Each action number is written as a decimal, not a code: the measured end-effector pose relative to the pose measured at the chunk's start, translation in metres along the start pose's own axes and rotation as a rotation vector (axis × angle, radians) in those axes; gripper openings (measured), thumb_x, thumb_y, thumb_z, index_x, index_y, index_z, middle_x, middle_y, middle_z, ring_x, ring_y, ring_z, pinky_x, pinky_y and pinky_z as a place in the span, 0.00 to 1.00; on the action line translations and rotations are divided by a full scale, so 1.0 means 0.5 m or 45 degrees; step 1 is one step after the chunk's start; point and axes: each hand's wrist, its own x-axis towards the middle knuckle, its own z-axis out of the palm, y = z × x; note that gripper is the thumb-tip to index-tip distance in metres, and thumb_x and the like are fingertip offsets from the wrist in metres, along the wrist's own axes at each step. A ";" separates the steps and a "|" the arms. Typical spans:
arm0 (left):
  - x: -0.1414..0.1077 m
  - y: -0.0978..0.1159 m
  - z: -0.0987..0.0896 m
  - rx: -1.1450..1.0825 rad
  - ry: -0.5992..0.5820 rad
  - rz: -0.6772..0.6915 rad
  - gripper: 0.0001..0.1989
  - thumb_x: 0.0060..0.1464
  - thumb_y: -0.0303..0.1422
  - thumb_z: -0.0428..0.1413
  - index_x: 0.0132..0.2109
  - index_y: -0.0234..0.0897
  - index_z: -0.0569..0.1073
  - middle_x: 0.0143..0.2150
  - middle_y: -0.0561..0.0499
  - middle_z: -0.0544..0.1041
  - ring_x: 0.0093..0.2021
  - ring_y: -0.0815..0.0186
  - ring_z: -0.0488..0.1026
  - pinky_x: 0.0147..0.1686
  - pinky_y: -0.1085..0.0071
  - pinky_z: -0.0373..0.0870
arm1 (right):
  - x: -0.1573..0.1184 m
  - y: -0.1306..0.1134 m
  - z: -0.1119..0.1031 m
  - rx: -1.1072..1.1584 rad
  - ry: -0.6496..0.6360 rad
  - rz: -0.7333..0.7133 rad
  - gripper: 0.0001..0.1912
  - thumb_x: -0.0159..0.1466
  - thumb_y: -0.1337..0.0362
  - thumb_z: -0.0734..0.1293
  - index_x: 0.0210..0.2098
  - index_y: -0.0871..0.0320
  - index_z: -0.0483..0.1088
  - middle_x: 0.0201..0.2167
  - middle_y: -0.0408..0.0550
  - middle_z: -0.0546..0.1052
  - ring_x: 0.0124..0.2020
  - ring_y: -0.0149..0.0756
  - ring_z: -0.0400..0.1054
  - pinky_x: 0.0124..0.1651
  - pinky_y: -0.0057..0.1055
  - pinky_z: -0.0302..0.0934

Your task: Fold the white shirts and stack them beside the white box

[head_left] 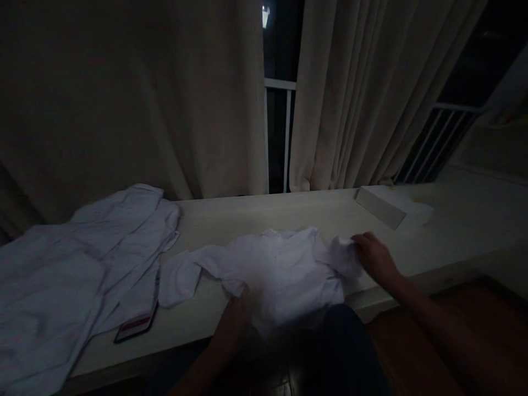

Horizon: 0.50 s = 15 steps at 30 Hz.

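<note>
A small white collared shirt is spread on the pale ledge, its collar toward the curtains and its lower part hanging over the front edge. My right hand pinches the end of the sleeve on the right, which is lifted and bent. At the shirt's lower left side is my left hand, touching the cloth; its fingers are smeared by motion, so their grip cannot be made out. The other sleeve lies out flat to the left.
Several white garments lie heaped on the left, partly over a phone. A white box stands at the back right of the ledge. Beige curtains hang behind. My knee is against the front edge.
</note>
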 end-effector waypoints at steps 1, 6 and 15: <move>-0.001 0.000 0.008 0.010 0.003 0.011 0.44 0.44 0.20 0.53 0.68 0.42 0.52 0.69 0.35 0.56 0.63 0.48 0.62 0.56 0.53 0.66 | 0.022 0.026 -0.033 0.013 0.196 0.015 0.16 0.63 0.69 0.58 0.47 0.59 0.71 0.44 0.55 0.70 0.39 0.40 0.68 0.41 0.33 0.61; -0.026 -0.004 0.044 0.035 0.142 0.031 0.34 0.50 0.24 0.53 0.65 0.40 0.59 0.65 0.35 0.63 0.59 0.51 0.67 0.52 0.57 0.70 | 0.016 0.117 -0.041 -0.098 0.329 0.093 0.15 0.63 0.69 0.59 0.47 0.59 0.71 0.45 0.56 0.68 0.42 0.42 0.67 0.42 0.33 0.61; -0.008 0.029 0.011 -0.038 0.230 -0.019 0.14 0.60 0.30 0.47 0.48 0.41 0.75 0.57 0.42 0.73 0.53 0.58 0.72 0.48 0.63 0.73 | -0.109 0.008 0.187 -0.196 -0.413 -0.148 0.24 0.60 0.77 0.58 0.53 0.63 0.71 0.55 0.62 0.70 0.55 0.48 0.64 0.57 0.42 0.55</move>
